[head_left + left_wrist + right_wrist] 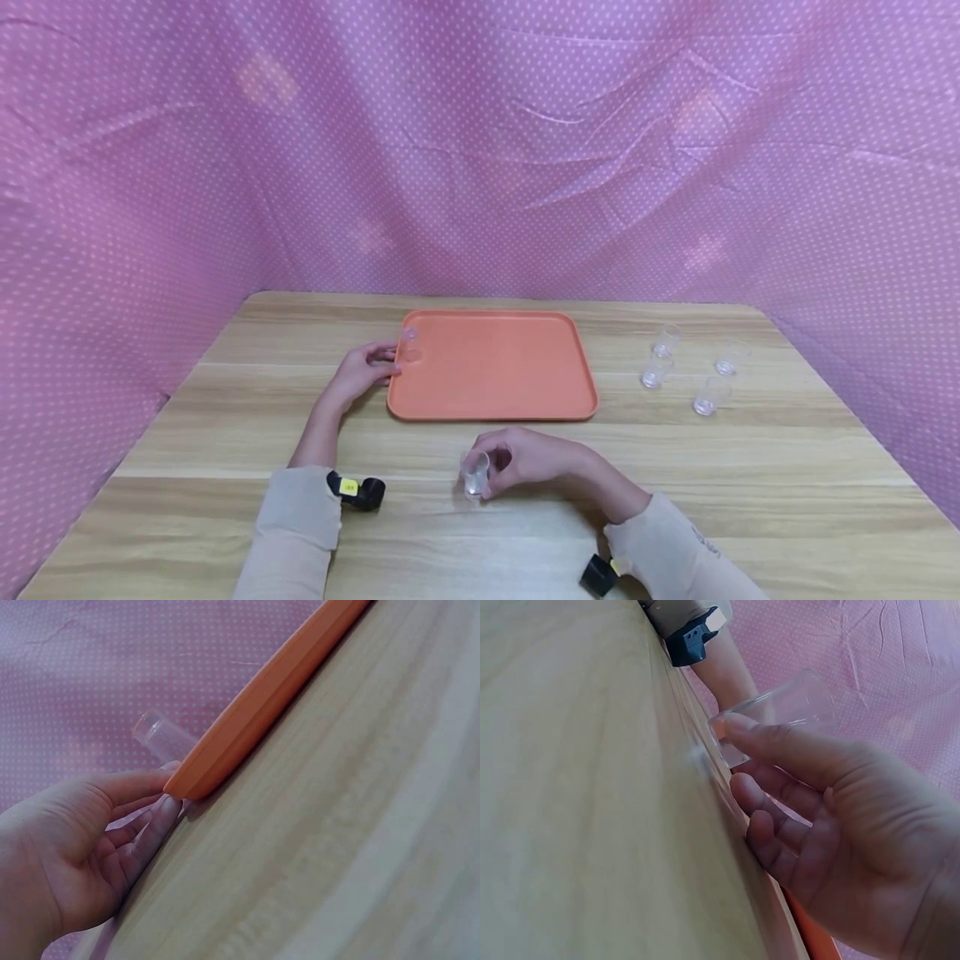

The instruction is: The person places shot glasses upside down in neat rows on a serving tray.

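Note:
My right hand (525, 458) pinches a small clear shot glass (477, 477) between thumb and fingers, in front of the tray. In the right wrist view the shot glass (787, 705) is upright relative to the table, its base close to the wood; whether it touches cannot be told. On the left, my left hand (362, 372) grips the rim of an orange tray (495, 367), with fingers at the side edge in the left wrist view. Clear glass (410, 333) shows faintly on the tray's left end, and one glass (165, 735) stands behind the rim.
To the right of the tray stand several more shot glasses, among them a near one (707, 402) and a back one (666, 340). The wooden table (225, 450) is bounded by a pink dotted curtain (480, 167) at the back and sides.

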### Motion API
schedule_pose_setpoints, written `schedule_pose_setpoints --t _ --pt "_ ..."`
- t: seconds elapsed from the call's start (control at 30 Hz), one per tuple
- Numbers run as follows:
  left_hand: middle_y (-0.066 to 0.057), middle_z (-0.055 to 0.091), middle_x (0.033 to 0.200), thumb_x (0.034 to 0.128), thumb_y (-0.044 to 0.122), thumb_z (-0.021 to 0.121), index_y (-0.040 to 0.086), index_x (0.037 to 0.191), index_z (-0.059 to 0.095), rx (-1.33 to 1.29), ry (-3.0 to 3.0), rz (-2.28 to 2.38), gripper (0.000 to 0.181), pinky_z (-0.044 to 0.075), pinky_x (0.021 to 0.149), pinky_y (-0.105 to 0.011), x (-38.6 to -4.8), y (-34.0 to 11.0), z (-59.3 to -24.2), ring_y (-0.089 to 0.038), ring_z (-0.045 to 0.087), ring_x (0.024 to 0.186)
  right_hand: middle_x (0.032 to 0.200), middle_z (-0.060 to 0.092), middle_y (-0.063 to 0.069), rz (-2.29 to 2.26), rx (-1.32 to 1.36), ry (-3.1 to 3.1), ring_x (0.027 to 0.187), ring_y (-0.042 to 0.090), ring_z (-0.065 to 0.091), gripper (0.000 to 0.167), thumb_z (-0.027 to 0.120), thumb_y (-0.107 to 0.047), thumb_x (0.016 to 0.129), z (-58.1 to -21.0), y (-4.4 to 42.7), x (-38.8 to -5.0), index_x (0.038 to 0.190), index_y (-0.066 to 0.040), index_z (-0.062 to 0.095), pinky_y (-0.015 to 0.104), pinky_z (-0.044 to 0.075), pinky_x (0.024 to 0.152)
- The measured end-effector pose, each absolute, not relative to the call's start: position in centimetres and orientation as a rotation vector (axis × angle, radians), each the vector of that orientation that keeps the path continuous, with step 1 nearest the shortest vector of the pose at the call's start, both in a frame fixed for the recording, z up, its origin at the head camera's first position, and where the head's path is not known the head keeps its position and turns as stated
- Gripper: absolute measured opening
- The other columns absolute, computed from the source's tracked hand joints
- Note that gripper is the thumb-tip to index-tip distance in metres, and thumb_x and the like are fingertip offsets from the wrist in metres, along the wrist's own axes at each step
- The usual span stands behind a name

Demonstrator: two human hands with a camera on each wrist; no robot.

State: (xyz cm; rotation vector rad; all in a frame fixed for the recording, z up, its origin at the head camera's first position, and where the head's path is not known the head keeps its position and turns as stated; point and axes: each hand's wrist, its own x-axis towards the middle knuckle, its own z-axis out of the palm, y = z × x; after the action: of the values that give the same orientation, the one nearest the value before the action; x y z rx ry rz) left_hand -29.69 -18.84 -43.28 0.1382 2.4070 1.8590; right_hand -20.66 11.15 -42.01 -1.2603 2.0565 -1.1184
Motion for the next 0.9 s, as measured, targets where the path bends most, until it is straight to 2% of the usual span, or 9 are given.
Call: schedule_pose_setpoints --t 0.37,0.67,0.83,0.9 --pt "-0.027 0.050 0.115 0.0843 -0.003 0.060 -0.010 0.131 0.041 0.164 2.399 1.864 0.051 0.055 0.074 -0.026 -29.8 -18.9 -43.4 -0.015 0.058 0.083 0.096 0.062 -0.008 -1.155 -1.114 2.144 0.084 0.013 0.057 0.030 0.072 -0.012 0.079 -40.3 11.3 -21.5 0.108 -0.016 0.064 0.028 0.053 0.074" --pt "-0.027 0.050 0.115 0.0838 -0.003 0.061 -0.010 0.130 0.041 0.158 2.396 1.880 0.051 0.055 0.073 -0.026 -29.7 -19.2 -43.5 -0.013 0.059 0.081 0.093 0.062 0.008 -1.370 -1.137 2.166 0.083 0.024 0.057 0.029 0.064 0.006 0.080 -37.0 11.8 -22.4 0.108 0.003 0.060 0.031 0.054 0.071" --pt "-0.028 0.050 0.115 0.0834 -0.004 0.061 -0.011 0.130 0.041 0.182 2.399 1.889 0.051 0.056 0.072 -0.026 -29.7 -19.0 -43.5 -0.013 0.059 0.081 0.093 0.062 0.010 -1.444 -1.068 2.242 0.082 0.028 0.056 0.030 0.064 0.004 0.081 -36.3 12.2 -23.6 0.111 0.005 0.058 0.028 0.052 0.067" --pt "-0.028 0.050 0.115 0.0834 -0.004 0.061 -0.011 0.130 0.040 0.187 2.401 1.891 0.052 0.056 0.072 -0.026 -29.8 -18.9 -43.5 -0.013 0.059 0.081 0.094 0.062 0.009 -1.449 -1.012 2.289 0.083 0.029 0.056 0.031 0.064 0.002 0.082 -36.6 12.3 -24.4 0.112 0.002 0.059 0.029 0.052 0.068"
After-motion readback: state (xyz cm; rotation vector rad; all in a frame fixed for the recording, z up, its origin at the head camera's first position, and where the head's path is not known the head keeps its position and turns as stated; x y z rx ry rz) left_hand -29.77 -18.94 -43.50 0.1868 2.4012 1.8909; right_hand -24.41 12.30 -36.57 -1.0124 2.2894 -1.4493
